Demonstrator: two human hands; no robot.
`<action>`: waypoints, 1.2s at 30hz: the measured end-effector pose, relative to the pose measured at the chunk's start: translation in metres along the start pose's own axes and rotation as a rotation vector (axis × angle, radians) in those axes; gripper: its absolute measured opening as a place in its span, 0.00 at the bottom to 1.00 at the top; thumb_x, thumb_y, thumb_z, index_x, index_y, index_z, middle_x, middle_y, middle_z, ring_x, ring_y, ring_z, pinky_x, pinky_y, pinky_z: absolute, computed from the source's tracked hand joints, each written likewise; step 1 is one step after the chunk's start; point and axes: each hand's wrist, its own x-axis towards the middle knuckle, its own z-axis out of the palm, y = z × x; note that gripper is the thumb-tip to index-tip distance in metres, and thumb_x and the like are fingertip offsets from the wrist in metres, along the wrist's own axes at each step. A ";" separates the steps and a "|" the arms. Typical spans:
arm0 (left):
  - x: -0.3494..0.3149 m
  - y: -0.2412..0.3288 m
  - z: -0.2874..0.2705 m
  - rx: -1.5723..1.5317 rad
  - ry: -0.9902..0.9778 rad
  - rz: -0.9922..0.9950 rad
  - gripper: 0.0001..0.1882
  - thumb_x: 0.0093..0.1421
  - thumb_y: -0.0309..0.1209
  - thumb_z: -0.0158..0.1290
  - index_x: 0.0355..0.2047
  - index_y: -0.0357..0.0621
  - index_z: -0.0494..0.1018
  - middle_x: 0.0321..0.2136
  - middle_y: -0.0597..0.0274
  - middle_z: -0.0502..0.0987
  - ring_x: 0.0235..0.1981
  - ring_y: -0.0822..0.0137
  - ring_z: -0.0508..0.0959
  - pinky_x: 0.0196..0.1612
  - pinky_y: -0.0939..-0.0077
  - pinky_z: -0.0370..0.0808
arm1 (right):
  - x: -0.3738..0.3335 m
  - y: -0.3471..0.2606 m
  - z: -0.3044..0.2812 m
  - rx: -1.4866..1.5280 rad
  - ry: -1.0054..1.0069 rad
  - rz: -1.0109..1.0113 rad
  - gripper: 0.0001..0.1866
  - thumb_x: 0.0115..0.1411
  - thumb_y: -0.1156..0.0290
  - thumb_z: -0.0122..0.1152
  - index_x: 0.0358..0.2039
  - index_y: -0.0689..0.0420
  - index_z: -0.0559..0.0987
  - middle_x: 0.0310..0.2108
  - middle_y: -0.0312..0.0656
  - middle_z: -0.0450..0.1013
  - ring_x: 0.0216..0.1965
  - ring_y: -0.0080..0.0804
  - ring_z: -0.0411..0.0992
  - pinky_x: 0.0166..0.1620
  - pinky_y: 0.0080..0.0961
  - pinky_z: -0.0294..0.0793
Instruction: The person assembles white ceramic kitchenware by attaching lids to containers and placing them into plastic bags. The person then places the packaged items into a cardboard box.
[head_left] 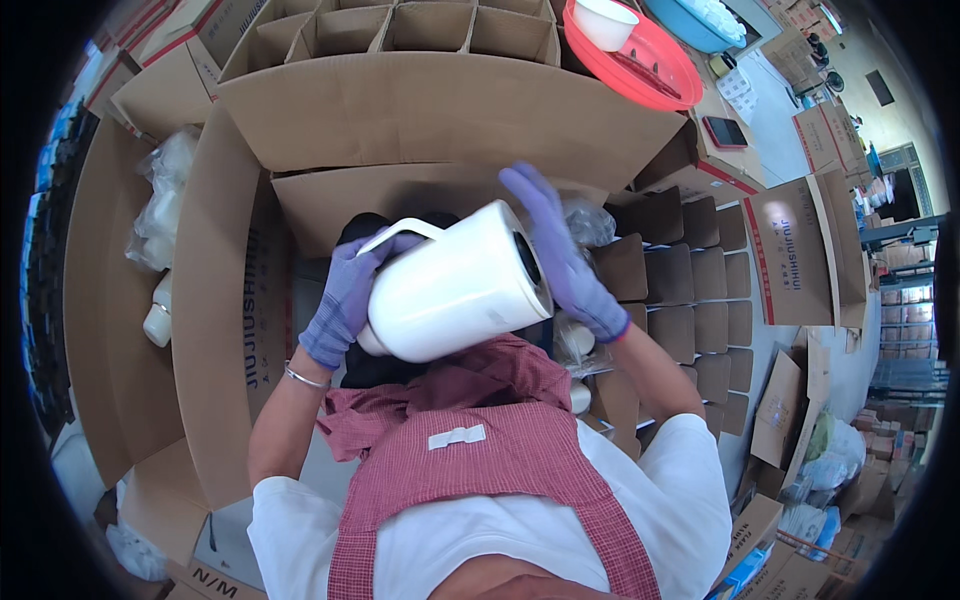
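A white jug [450,290] with a loop handle lies tilted on its side above my lap. My left hand [350,290], in a purple knit glove, is closed round it near the handle. My right hand [565,255], gloved the same way, is stretched out beside the jug's right end, fingers straight and slightly blurred; whether the palm touches the rim cannot be told. That end shows a dark round face. Below the jug is the red checked apron [460,450].
A large open carton [220,300] with white bagged items [165,200] stands at left. Ahead is a carton with cardboard dividers [430,28]; another divider grid [690,300] is at right. A red basin [640,70] holds a white bowl [605,22]. A phone [724,132] lies nearby.
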 end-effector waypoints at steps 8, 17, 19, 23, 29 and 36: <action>0.022 0.022 0.026 0.863 0.077 0.852 0.18 0.50 0.22 0.47 0.40 0.39 0.80 0.41 0.52 0.81 0.48 0.49 0.79 0.60 0.58 0.71 | -0.014 0.075 0.037 0.049 0.254 0.095 0.34 0.52 0.68 0.72 0.58 0.61 0.68 0.51 0.48 0.69 0.53 0.36 0.69 0.56 0.31 0.68; 0.022 0.020 0.006 0.251 0.091 0.298 0.14 0.64 0.24 0.44 0.42 0.31 0.78 0.38 0.55 0.83 0.37 0.68 0.81 0.43 0.71 0.78 | 0.039 -0.056 -0.032 -0.150 -0.248 -0.336 0.36 0.65 0.51 0.49 0.67 0.61 0.61 0.71 0.54 0.48 0.73 0.54 0.43 0.71 0.43 0.42; 0.029 0.014 0.006 0.157 0.308 0.291 0.13 0.62 0.23 0.46 0.41 0.32 0.79 0.38 0.54 0.83 0.39 0.69 0.81 0.47 0.71 0.77 | 0.022 -0.020 -0.005 0.196 0.040 0.001 0.33 0.67 0.59 0.48 0.69 0.60 0.58 0.71 0.50 0.50 0.73 0.45 0.47 0.71 0.36 0.44; 0.032 0.034 0.014 0.835 0.279 0.886 0.12 0.58 0.23 0.48 0.38 0.36 0.80 0.38 0.53 0.83 0.43 0.57 0.81 0.53 0.67 0.75 | 0.008 0.044 0.040 0.396 0.184 0.194 0.35 0.69 0.68 0.46 0.72 0.58 0.48 0.73 0.43 0.47 0.72 0.32 0.48 0.71 0.28 0.47; 0.038 0.012 -0.012 0.010 0.148 0.120 0.13 0.64 0.27 0.48 0.42 0.32 0.79 0.36 0.59 0.82 0.40 0.69 0.80 0.47 0.75 0.76 | 0.055 -0.031 -0.028 -0.339 -0.066 -0.314 0.45 0.61 0.43 0.53 0.70 0.59 0.56 0.72 0.52 0.48 0.73 0.47 0.43 0.72 0.43 0.41; 0.040 0.004 0.001 0.307 0.321 0.481 0.16 0.58 0.24 0.45 0.41 0.30 0.80 0.37 0.57 0.82 0.40 0.68 0.79 0.48 0.74 0.75 | 0.046 0.004 0.011 0.496 0.072 0.109 0.24 0.61 0.65 0.53 0.58 0.58 0.71 0.59 0.46 0.63 0.61 0.37 0.62 0.64 0.32 0.59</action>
